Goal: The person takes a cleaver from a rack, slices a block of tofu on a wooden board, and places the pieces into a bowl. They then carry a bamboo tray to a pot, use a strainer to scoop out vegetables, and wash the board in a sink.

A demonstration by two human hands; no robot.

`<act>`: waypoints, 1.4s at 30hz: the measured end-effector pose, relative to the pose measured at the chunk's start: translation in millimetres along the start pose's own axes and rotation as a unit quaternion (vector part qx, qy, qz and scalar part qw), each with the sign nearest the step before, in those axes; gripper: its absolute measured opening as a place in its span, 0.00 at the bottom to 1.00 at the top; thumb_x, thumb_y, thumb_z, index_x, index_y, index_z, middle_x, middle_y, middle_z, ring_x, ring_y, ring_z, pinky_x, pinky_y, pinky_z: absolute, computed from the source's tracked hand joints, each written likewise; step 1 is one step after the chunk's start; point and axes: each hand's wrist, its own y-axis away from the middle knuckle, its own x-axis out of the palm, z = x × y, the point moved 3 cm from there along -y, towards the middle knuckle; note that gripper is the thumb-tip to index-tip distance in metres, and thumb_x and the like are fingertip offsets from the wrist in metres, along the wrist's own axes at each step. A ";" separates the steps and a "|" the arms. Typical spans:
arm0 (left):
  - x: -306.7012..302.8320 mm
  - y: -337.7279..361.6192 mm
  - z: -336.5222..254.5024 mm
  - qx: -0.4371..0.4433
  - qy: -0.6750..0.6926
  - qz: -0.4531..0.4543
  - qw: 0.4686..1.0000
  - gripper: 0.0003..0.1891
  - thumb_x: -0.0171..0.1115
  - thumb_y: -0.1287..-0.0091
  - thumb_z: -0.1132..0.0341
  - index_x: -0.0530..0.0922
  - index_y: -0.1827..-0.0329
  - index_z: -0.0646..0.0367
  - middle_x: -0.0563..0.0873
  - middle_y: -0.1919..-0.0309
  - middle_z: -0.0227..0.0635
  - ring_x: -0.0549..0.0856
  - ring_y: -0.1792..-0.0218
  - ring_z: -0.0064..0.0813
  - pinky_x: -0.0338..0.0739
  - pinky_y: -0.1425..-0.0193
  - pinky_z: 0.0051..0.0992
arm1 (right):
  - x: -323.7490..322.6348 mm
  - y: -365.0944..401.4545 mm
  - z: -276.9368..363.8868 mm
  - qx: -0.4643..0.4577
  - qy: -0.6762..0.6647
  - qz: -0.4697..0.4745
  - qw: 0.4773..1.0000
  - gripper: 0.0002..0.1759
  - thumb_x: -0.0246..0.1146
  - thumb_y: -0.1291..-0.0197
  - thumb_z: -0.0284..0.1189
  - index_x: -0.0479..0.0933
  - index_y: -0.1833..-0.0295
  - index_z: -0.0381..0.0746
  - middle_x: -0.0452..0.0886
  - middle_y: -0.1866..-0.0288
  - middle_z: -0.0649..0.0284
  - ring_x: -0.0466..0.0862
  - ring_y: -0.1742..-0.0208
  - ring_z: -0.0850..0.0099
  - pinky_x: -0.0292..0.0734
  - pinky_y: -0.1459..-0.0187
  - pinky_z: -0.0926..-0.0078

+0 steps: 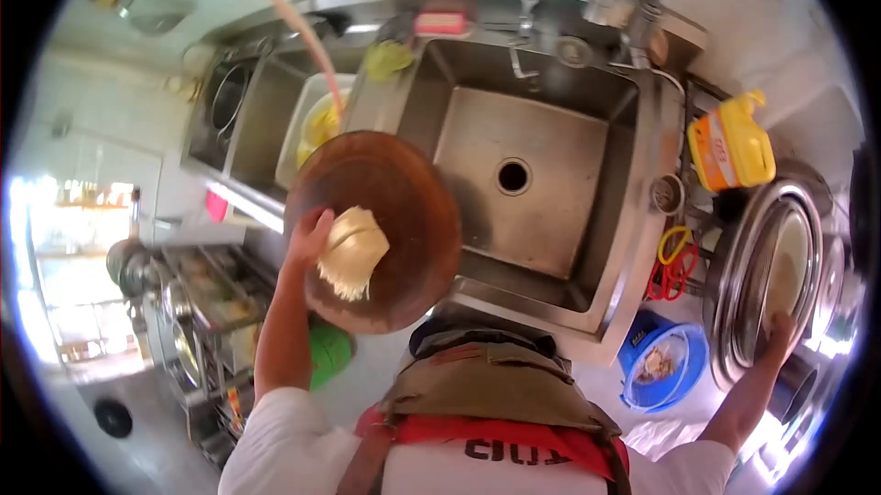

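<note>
My left hand (313, 236) is closed on a pale cream brush-like bundle (356, 247) with a ragged, bristly lower edge; exactly what it is I cannot make out. Beneath it is a large round brown wooden bowl or board (418, 220), overlapping the left edge of the big sink. Far out to the right, my right hand (781, 328) reaches to a stack of round metal basins (727, 311) standing tilted on edge. Its fingers look closed at the lower rim of an inner basin (787, 256), though they are small and partly blurred.
A steel sink (532, 128) with a drain lies ahead, its tap (633, 27) at back right. At right are a yellow jug (731, 142), a red coil (674, 273) and a blue bucket (684, 380) with scraps. A green bucket (330, 355) and metal racks (216, 321) are at left.
</note>
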 end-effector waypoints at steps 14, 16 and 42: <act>4.5 23.8 -18.9 0.242 -0.067 0.175 0.952 0.53 0.84 0.63 0.55 0.68 0.30 0.62 0.80 0.39 0.46 0.79 0.37 0.42 0.70 0.31 0.35 | -271.8 193.8 140.0 0.112 -0.446 -0.404 0.791 0.19 0.55 0.34 0.26 0.76 0.39 0.35 0.79 0.56 0.55 0.78 0.57 0.65 0.73 0.52 0.65; 2.2 27.4 -23.5 0.238 -0.084 0.176 0.951 0.53 0.84 0.63 0.55 0.68 0.30 0.63 0.79 0.38 0.46 0.79 0.37 0.41 0.70 0.31 0.35 | -280.7 247.4 214.9 0.159 -0.406 -0.334 0.836 0.26 0.53 0.31 0.37 0.73 0.32 0.35 0.81 0.47 0.51 0.79 0.51 0.61 0.72 0.46 0.61; 226.0 90.0 -203.3 0.053 0.072 0.068 0.994 0.47 0.77 0.48 0.47 0.68 0.32 0.70 0.76 0.36 0.54 0.80 0.38 0.43 0.75 0.36 0.35 | 32.0 220.6 557.3 -0.077 -0.599 0.419 0.678 0.20 0.57 0.41 0.24 0.77 0.44 0.27 0.86 0.60 0.51 0.89 0.65 0.62 0.88 0.71 0.67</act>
